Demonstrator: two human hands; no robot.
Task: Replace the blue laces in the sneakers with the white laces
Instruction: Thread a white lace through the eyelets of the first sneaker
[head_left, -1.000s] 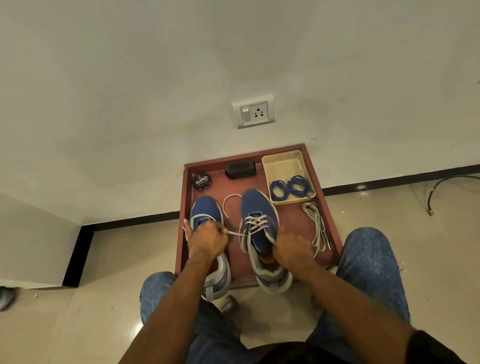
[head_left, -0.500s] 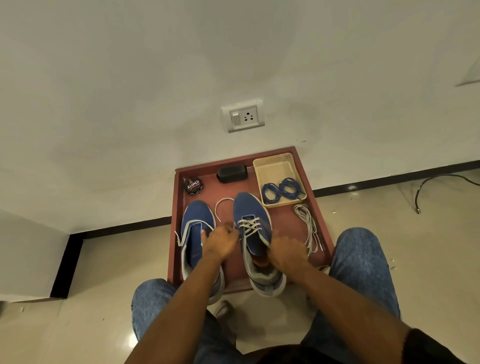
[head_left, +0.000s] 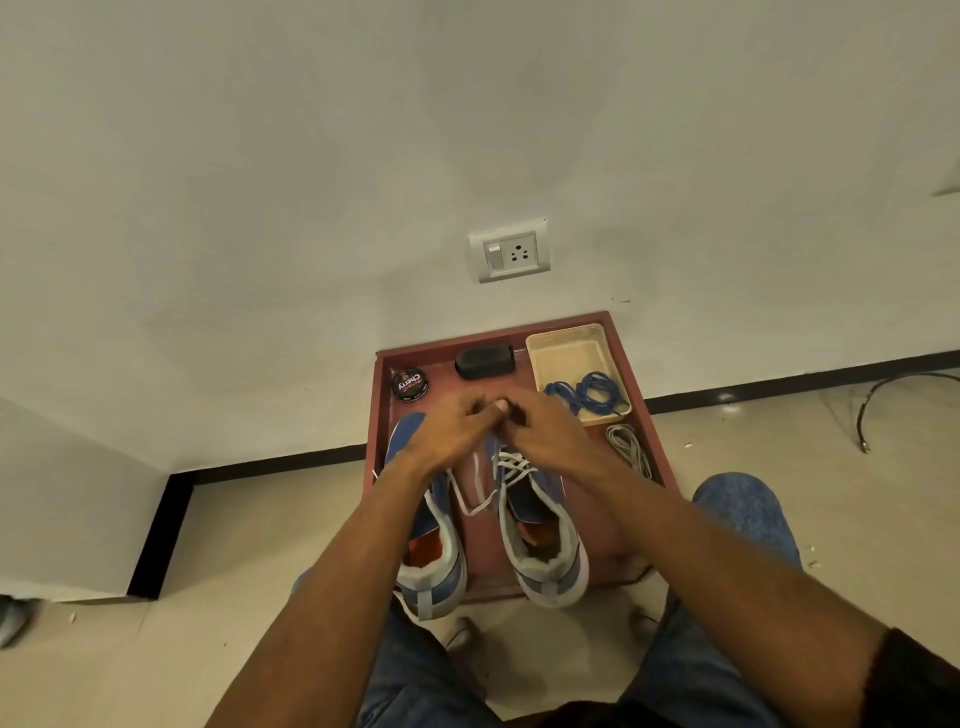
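Overhead, a plain off-white wall (head_left: 363, 156) fills most of the view, with a white switch-and-socket plate (head_left: 508, 250) set into it. Below it, a glossy beige tiled floor (head_left: 260, 545) meets a black skirting strip.

On the floor against the wall sits a shallow reddish-brown wooden tray (head_left: 647, 415). A person in blue jeans sits facing it, knees either side of its near edge.

Two blue fabric sneakers with grey-and-white heels stand side by side in the tray, toes toward the wall, heels hanging over the near rim. The left sneaker (head_left: 434, 551) shows no lacing where it is visible. The right sneaker (head_left: 540, 530) has a white flat lace (head_left: 511, 465) crossed through its eyelets, with a loose loop trailing onto the tray between the shoes.

Both forearms reach forward over the sneakers. The left hand (head_left: 449, 428) and right hand (head_left: 540, 428) meet fingertip to fingertip above the toes, fingers curled inward; both seem to pinch the lace ends, though motion blur hides the grip itself.

At the tray's far right corner is a cream rectangular plastic basket (head_left: 558, 358) holding coiled blue laces (head_left: 587, 392). Just beside it, nearer the person, lies a bundle of spare white laces (head_left: 628, 447). Along the far edge rest a black oval shoe brush (head_left: 484, 361) and a round black polish tin (head_left: 410, 385).
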